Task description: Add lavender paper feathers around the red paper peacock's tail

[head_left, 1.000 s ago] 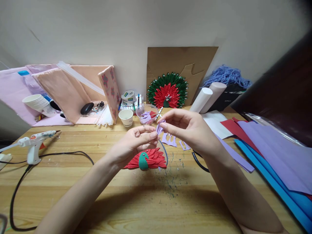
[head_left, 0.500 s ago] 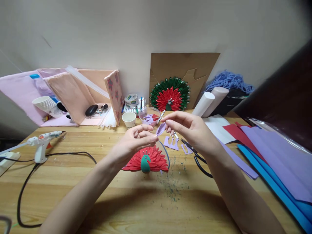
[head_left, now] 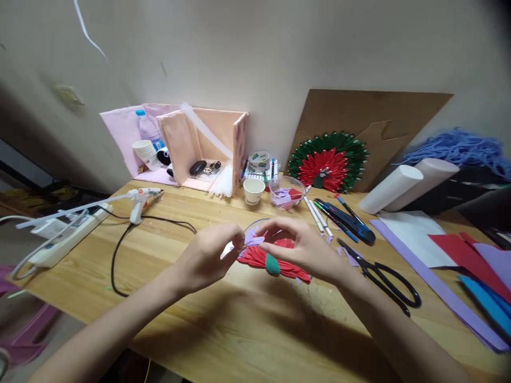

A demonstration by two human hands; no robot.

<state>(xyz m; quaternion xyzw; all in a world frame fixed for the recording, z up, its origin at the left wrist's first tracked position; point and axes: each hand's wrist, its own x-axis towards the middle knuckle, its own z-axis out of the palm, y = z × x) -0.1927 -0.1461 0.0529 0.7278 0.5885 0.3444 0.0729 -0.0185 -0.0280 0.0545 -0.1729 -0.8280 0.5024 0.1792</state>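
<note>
My left hand (head_left: 215, 252) is closed in a pinch at one end of a small purple felt petal (head_left: 254, 242). The thumb and forefinger of my right hand (head_left: 297, 244) close on the petal's other end. Just behind and under my hands lies a peacock craft with layered red petals (head_left: 289, 270) and a green body (head_left: 272, 264). Its rounded backing carries purple petals, partly covered by my fingers. Black-handled scissors (head_left: 383, 279) lie to the right of my right hand, close to purple scraps (head_left: 351, 258).
A glue gun (head_left: 138, 205) stands at left, its cord trailing to a power strip (head_left: 72, 234). Behind are a paper cup (head_left: 254, 191), a clear bowl of felt pieces (head_left: 275, 199), markers (head_left: 317, 215) and a finished peacock (head_left: 327, 162). Felt sheets (head_left: 439, 287) lie at right.
The view has swung left, so things appear shifted right. Both hands, with the petal, have come lower, close over the red peacock craft.
</note>
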